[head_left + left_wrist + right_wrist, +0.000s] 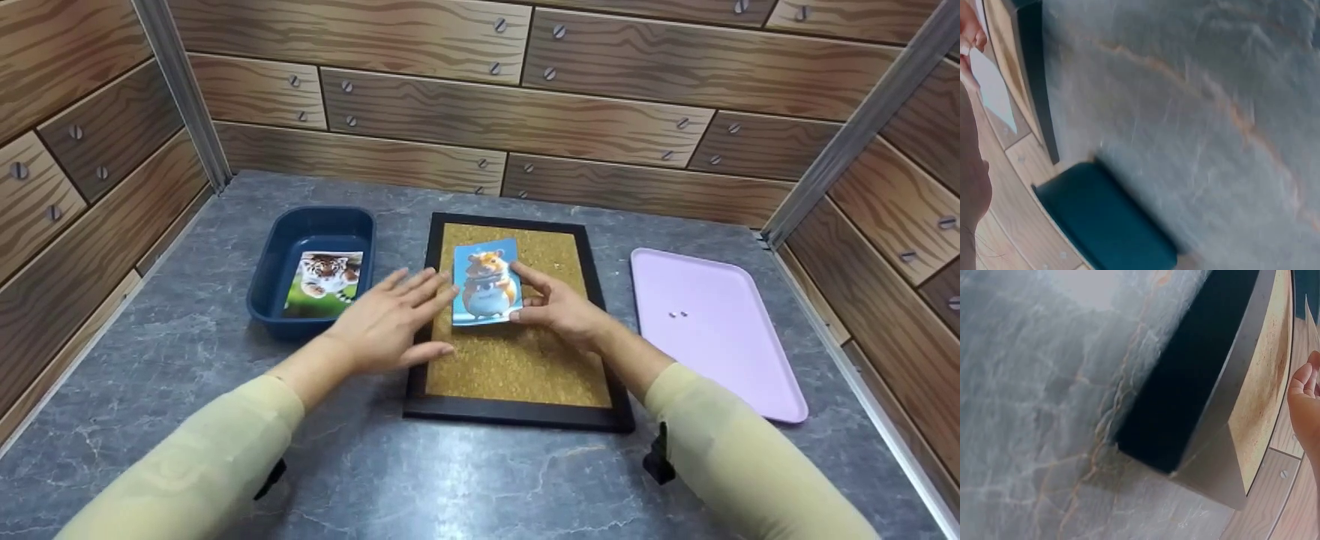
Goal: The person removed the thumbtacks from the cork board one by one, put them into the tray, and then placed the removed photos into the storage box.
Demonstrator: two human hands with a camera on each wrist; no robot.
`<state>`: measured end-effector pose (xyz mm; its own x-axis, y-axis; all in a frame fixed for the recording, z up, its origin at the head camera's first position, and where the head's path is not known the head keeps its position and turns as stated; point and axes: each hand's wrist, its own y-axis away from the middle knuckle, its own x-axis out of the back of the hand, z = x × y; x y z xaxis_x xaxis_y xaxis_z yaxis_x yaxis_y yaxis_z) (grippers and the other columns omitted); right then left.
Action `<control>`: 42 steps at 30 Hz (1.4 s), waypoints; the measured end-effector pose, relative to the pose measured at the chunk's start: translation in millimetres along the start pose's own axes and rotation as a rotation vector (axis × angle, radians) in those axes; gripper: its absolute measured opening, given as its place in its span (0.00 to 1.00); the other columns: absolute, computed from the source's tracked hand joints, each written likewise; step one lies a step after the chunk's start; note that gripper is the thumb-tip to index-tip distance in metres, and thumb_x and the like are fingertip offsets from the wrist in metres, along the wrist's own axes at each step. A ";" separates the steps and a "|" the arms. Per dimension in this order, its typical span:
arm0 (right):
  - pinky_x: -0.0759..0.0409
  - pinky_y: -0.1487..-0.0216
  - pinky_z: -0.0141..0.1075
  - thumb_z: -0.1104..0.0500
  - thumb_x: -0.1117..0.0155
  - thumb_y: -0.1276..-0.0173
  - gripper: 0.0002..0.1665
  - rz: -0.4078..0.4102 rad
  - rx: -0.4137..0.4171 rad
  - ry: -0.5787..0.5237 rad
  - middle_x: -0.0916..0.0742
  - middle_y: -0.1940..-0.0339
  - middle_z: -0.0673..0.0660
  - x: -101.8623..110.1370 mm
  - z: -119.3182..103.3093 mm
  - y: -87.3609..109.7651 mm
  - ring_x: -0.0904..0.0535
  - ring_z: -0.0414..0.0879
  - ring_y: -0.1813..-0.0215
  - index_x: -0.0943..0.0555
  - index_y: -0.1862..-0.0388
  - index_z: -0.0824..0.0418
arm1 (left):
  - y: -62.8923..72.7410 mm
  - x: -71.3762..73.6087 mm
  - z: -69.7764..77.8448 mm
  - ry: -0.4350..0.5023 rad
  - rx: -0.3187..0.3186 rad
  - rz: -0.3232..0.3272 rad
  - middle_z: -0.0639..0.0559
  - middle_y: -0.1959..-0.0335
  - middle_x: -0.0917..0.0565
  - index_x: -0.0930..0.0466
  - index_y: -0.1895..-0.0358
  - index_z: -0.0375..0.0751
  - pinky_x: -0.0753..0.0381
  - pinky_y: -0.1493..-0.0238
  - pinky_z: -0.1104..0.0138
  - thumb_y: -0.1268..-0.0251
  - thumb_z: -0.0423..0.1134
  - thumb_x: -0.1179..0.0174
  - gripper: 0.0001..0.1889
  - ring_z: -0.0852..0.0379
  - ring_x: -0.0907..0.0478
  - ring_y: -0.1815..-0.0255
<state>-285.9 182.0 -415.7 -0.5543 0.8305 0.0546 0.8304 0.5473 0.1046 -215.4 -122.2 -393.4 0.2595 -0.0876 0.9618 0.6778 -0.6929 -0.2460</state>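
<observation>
My right hand (562, 307) pinches a card (487, 285) with a cartoon hamster on a blue background by its right edge, thumb low and fingers higher up. The card is held over a cork board (517, 375) with a black frame. On the card's left side, my left hand (394, 319) has its fingers spread and straight, fingertips right at the card's left edge. In the left wrist view the card (994, 90) shows its pale back. The right wrist view catches the right hand (1306, 394) at its edge, with the card seen nearly edge-on.
Left of the board stands a dark blue bin (259, 300) with a tiger picture card (326, 281) inside. A lilac tray (727, 360) on the right bears small shiny bits (678, 314). Wood-patterned walls (420, 97) enclose the grey marbled table (360, 480).
</observation>
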 end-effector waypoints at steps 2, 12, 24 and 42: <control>0.18 0.48 0.33 0.74 0.34 0.39 0.55 -0.002 0.005 0.002 0.38 0.23 0.58 -0.3 -1.6 0.7 0.20 0.50 0.44 0.51 0.19 0.53 | 1.7 4.9 -5.2 -0.007 0.017 0.005 0.48 0.20 0.50 0.54 0.20 0.51 0.54 0.21 0.50 0.31 0.74 0.67 0.44 0.49 0.50 0.20; 0.22 0.38 0.49 0.71 0.34 0.37 0.54 -0.008 0.006 0.023 0.38 0.23 0.57 -1.9 -9.2 3.1 0.21 0.50 0.44 0.50 0.19 0.51 | 15.7 27.8 -36.8 -0.020 0.151 0.005 0.48 0.19 0.54 0.57 0.20 0.54 0.57 0.21 0.48 0.35 0.77 0.67 0.47 0.47 0.55 0.19; 0.27 0.35 0.55 0.71 0.34 0.37 0.54 -0.039 0.036 0.029 0.42 0.20 0.53 -8.8 -16.8 1.3 0.20 0.50 0.45 0.52 0.19 0.54 | 42.3 46.7 -76.2 -0.027 0.292 0.019 0.47 0.19 0.51 0.56 0.20 0.53 0.53 0.22 0.47 0.44 0.82 0.62 0.54 0.46 0.54 0.19; 0.21 0.39 0.42 0.68 0.32 0.37 0.53 -0.014 0.048 0.050 0.41 0.20 0.52 -15.3 -24.1 0.2 0.20 0.52 0.42 0.49 0.19 0.49 | 81.8 37.1 -106.8 -0.001 0.449 -0.107 0.40 0.20 0.52 0.57 0.20 0.51 0.52 0.24 0.41 0.51 0.86 0.61 0.60 0.40 0.53 0.20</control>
<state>-278.7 166.8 -392.5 -0.5673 0.8170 0.1033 0.8235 0.5644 0.0580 -223.8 -258.6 -365.0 0.1722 -0.0316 0.9846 0.9315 -0.3198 -0.1732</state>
